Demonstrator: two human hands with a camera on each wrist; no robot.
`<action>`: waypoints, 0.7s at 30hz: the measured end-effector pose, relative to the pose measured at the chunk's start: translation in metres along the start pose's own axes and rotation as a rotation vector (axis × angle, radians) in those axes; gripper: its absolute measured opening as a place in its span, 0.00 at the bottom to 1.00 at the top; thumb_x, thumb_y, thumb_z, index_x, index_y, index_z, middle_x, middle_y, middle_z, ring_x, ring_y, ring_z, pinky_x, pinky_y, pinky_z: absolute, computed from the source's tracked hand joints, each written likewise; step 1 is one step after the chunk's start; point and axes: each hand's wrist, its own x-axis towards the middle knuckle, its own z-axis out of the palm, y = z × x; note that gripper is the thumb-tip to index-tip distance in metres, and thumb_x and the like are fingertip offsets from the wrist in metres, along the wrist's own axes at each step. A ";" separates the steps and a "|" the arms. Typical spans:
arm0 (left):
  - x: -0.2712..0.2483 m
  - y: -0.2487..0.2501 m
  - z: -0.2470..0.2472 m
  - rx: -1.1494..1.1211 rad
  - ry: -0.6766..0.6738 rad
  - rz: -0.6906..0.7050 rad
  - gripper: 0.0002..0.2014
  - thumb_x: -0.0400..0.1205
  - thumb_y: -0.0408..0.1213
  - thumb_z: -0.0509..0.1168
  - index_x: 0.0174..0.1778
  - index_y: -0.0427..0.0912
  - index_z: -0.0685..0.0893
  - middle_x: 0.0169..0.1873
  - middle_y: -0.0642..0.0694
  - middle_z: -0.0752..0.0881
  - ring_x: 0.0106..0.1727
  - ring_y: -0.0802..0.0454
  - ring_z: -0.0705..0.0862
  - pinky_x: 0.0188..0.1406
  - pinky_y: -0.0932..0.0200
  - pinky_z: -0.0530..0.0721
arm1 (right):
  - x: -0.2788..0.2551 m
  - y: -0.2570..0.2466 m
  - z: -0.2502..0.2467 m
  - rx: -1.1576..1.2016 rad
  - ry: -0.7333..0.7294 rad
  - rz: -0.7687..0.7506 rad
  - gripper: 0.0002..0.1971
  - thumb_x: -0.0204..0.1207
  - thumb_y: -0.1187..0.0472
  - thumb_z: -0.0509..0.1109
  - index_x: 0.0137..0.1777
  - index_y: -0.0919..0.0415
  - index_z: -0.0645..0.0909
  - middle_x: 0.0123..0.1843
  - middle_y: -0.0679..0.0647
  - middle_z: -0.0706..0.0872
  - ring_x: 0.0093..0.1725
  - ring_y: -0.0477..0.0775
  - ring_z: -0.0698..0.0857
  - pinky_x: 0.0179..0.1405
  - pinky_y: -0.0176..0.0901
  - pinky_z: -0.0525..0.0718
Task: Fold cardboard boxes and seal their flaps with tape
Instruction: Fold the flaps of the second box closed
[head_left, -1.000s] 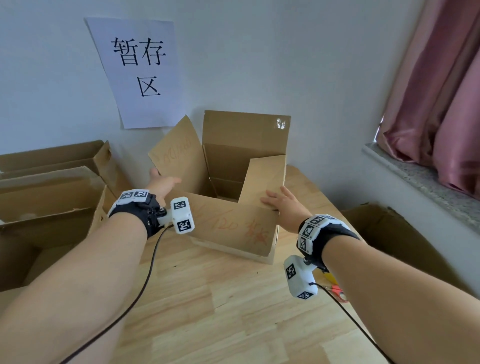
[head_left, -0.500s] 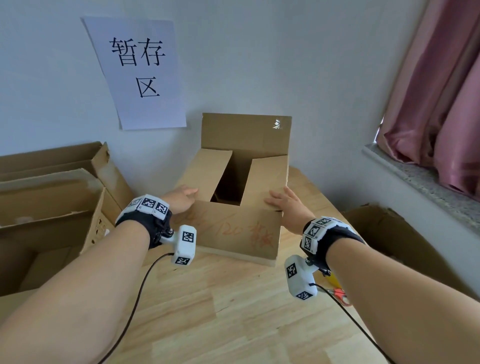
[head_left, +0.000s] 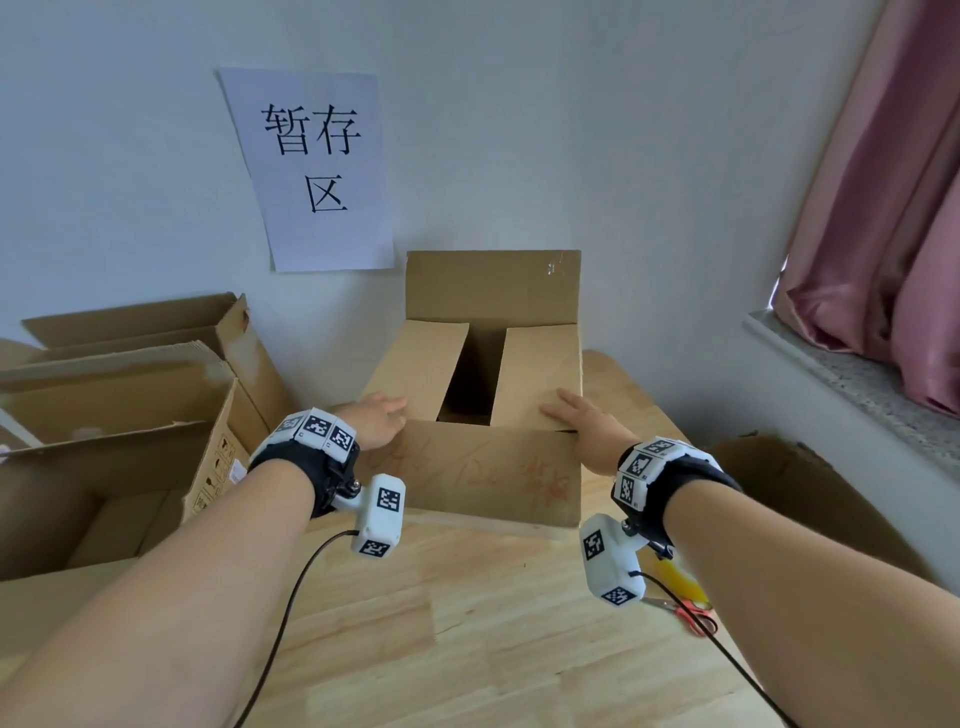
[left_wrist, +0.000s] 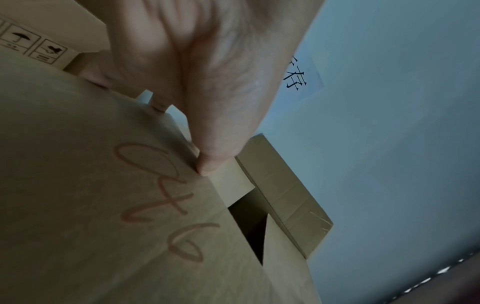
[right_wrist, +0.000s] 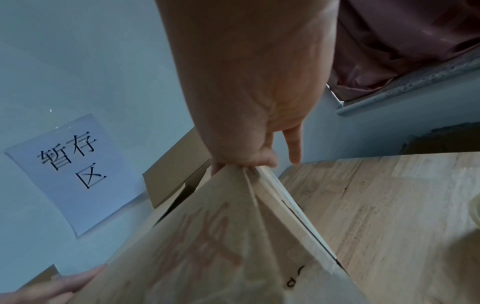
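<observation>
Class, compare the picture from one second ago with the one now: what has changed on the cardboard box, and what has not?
The left hand has pushed the left side flap from upright and splayed outward down over the opening of the cardboard box. The right hand stays flat on the right side flap, which has dropped a little lower. The back flap still stands upright, the front flap still hangs outward, and the scissors have not moved.

— What kind of premises?
— A small storage or packing room. A paper sign (head_left: 311, 166) on the plain wall (head_left: 649, 156) reads "暂存区", a temporary storage area.
— Supporting evidence?
— Open cardboard boxes (head_left: 130, 395) stacked beside a wooden table (head_left: 493, 623); pink curtain (head_left: 883, 234) over a stone windowsill (head_left: 852, 379).
</observation>
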 end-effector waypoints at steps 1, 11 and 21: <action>-0.001 0.001 0.002 0.001 -0.006 -0.004 0.25 0.90 0.46 0.42 0.84 0.49 0.48 0.84 0.44 0.43 0.84 0.45 0.44 0.83 0.46 0.45 | -0.002 -0.001 0.000 0.018 0.000 0.000 0.43 0.74 0.82 0.50 0.81 0.39 0.57 0.84 0.38 0.43 0.82 0.57 0.57 0.77 0.50 0.67; -0.024 -0.006 0.007 -0.087 -0.033 -0.004 0.31 0.88 0.44 0.55 0.84 0.51 0.47 0.84 0.50 0.41 0.84 0.49 0.44 0.82 0.51 0.45 | -0.036 0.006 -0.005 0.370 -0.019 0.111 0.36 0.79 0.75 0.48 0.80 0.38 0.56 0.69 0.60 0.79 0.52 0.58 0.86 0.49 0.49 0.88; -0.045 -0.014 0.020 -0.358 0.051 0.027 0.32 0.85 0.25 0.53 0.84 0.53 0.54 0.83 0.57 0.46 0.84 0.48 0.49 0.68 0.50 0.73 | -0.040 -0.009 -0.001 0.526 0.017 0.198 0.26 0.84 0.58 0.56 0.81 0.43 0.56 0.58 0.59 0.82 0.53 0.62 0.86 0.53 0.57 0.87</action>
